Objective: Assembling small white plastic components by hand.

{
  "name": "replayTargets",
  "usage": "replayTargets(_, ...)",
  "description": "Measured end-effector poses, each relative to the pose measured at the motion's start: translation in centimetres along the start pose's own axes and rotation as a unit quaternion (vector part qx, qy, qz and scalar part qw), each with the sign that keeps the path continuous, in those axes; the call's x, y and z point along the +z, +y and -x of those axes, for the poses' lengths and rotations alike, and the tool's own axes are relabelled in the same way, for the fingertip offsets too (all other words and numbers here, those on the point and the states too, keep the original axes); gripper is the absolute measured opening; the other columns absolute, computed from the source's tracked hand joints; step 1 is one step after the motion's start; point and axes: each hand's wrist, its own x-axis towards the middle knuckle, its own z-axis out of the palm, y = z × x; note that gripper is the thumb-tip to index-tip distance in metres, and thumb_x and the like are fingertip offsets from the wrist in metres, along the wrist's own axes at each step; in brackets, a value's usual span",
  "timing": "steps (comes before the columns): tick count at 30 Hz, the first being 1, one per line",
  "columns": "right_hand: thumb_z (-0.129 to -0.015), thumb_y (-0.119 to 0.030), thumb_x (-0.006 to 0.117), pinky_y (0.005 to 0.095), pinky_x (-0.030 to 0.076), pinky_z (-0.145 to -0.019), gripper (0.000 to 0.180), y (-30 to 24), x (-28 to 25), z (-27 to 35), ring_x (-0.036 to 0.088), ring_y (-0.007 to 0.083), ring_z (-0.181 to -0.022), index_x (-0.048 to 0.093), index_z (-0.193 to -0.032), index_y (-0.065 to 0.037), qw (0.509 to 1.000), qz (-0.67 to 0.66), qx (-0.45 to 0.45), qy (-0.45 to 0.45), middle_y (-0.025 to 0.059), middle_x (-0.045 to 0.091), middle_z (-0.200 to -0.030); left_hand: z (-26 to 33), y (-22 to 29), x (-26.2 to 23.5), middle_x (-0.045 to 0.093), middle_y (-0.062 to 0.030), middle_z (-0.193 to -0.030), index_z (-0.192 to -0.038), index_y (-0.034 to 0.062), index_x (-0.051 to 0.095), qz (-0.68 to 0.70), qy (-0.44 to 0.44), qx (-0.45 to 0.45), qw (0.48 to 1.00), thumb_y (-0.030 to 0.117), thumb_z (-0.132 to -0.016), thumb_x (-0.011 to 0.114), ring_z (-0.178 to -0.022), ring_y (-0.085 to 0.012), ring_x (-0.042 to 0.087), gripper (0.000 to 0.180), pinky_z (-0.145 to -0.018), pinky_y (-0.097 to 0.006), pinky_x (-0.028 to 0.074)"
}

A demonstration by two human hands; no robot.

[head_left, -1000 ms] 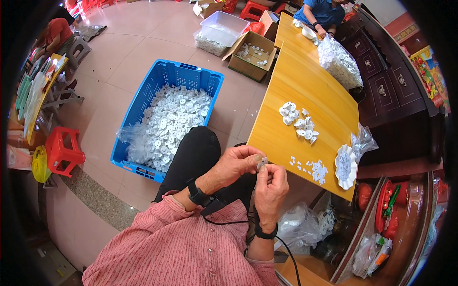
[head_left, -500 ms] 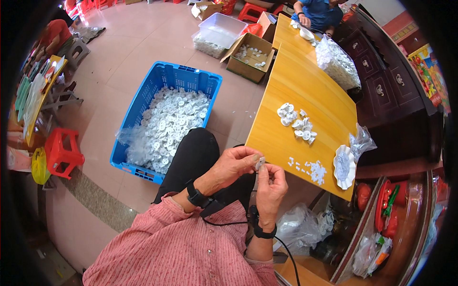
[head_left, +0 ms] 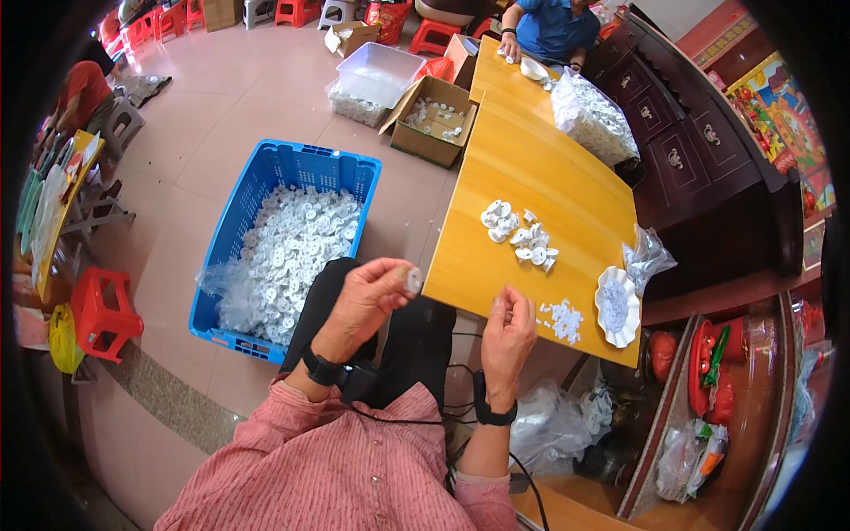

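Between thumb and fingers, my left hand (head_left: pixel 365 299) pinches a small round white plastic part (head_left: pixel 413 280) just off the table's near left corner. My right hand (head_left: pixel 508 341) is apart from it, at the near edge of the yellow wooden table (head_left: pixel 460 239). Its fingers are closed, and whatever they may hold is hidden. Beyond it lies a scatter of tiny white pieces (head_left: pixel 563 320). Farther up the table sits a group of larger white plastic parts (head_left: pixel 532 244). More tiny pieces fill a white scalloped dish (head_left: pixel 630 327) on the right.
A blue crate (head_left: pixel 199 305) full of round white parts stands on the floor beside my left leg. Behind it are a cardboard box (head_left: pixel 425 144) and clear plastic tubs (head_left: pixel 381 69). A stuffed clear bag (head_left: pixel 595 115) rests near a person in blue (head_left: pixel 556 31) at the far table end.
My hands have come apart. The left one has moved left with the round part, while the right stays near the table edge. The whole view has shifted slightly.
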Motion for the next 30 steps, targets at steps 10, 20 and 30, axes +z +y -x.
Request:
replayTargets(10, -0.091, -0.002, 0.052, 0.0502, 0.041, -0.104, 0.035, 3.9, 1.7, -4.7, 0.05, 0.0385, -0.127, 0.059, -0.125, 0.003, 0.97, 0.219, -0.099, -0.035, 0.0174, 0.048, -0.145, -0.5, 4.4, -9.2, 0.069, -0.0048, -0.092, -0.112, 0.0001, 0.066, -0.022, 0.275, 0.122, 0.953, 0.017, -0.096, 0.07, -0.08, -0.014, 0.067, 0.023, -0.071, -0.024, 0.056)
replayTargets(20, -0.095, -0.006, 0.05, 0.0484, 0.043, -0.1, 0.033, 5.2, 2.5, -5.1, 0.053, 0.036, -0.121, 0.06, -0.125, 0.003, 0.964, 0.246, -0.094, -0.023, 0.0139, 0.056, -0.133, -0.6, 2.6, -9.5, 0.068, -0.0052, -0.099, -0.118, 0.0008, 0.065, -0.088, 0.313, 0.114, 0.939, 0.018, -0.096, 0.071, -0.085, -0.013, 0.066, 0.028, -0.075, -0.025, 0.055)
replayTargets(30, -0.092, -0.004, 0.053, 0.0472, 0.042, -0.099, 0.035, 0.8, 2.4, -0.8, 0.055, 0.035, -0.117, 0.062, -0.124, 0.002, 0.97, 0.198, -0.142, -0.021, 0.0127, 0.058, -0.13, 0.3, -0.5, -2.3, 0.07, -0.007, -0.108, -0.118, 0.0008, 0.067, -0.146, 0.081, 0.03, 0.986, 0.018, -0.1, 0.065, -0.089, -0.0127, 0.068, 0.025, -0.077, -0.025, 0.055)
